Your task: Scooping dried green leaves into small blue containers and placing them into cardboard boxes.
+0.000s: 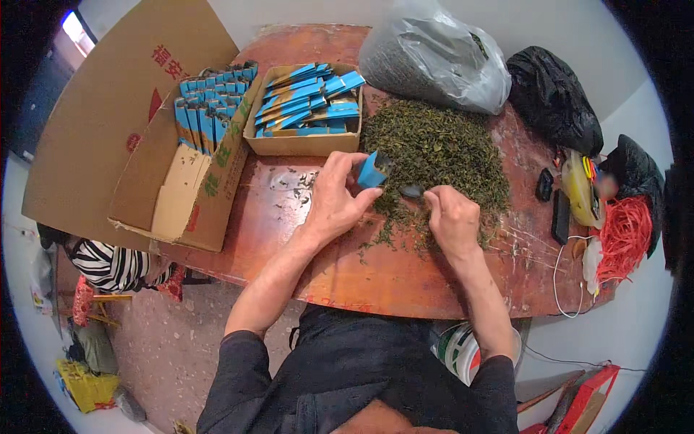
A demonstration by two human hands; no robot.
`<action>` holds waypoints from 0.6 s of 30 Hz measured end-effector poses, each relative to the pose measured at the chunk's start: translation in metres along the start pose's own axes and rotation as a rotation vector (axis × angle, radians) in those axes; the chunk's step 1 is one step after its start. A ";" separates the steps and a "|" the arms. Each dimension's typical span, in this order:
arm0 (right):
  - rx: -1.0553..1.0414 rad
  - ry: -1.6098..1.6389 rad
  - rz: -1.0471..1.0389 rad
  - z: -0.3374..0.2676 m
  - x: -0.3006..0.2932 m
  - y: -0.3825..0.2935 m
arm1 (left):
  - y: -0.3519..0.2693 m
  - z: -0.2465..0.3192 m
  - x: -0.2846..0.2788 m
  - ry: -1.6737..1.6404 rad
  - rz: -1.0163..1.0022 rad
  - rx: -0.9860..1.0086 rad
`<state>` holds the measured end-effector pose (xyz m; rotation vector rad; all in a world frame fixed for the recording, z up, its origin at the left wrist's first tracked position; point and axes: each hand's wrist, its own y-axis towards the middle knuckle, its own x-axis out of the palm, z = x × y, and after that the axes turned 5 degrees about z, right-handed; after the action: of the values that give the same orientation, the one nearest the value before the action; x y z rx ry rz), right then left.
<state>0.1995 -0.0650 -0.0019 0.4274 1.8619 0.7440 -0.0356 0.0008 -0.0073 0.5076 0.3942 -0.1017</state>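
Between the thumb and fingers of my left hand (pixel 341 195) is a small blue packet (pixel 372 170), its dark mouth facing right toward the leaves. My right hand (pixel 454 217) pinches the handle of a dark spoon (pixel 412 191). The spoon's bowl lies at the near edge of a heap of dried tea-like leaves (pixel 434 146), just right of the packet. Beyond my left hand, a small cardboard box (pixel 303 145) holds flat blue and gold packets. In a larger open carton (pixel 179 200) at the left, upright blue packets with dark contents stand in rows.
A clear plastic bag of leaves (pixel 434 59) and a black bag (pixel 556 100) stand behind the heap. Red shredded strips (pixel 626 236), a black case (pixel 560 217) and a white cable (pixel 557 276) lie at the right. A bucket (pixel 458 352) is below the wooden table (pixel 347 282). A person in striped clothing (pixel 111 266) is at lower left.
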 end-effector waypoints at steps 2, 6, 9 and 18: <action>0.014 0.013 0.026 0.003 0.010 0.000 | 0.000 0.001 0.000 -0.007 -0.009 -0.031; 0.017 0.076 0.096 0.011 0.026 0.001 | -0.001 0.001 -0.001 -0.014 0.005 -0.025; 0.019 0.103 0.123 0.012 0.029 0.001 | -0.001 0.001 -0.002 -0.019 -0.001 -0.027; 0.055 0.160 0.176 0.015 0.021 0.000 | -0.001 0.000 -0.001 -0.004 0.002 -0.004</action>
<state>0.2047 -0.0479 -0.0210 0.5871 2.0159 0.8675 -0.0367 -0.0003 -0.0073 0.5035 0.3901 -0.1000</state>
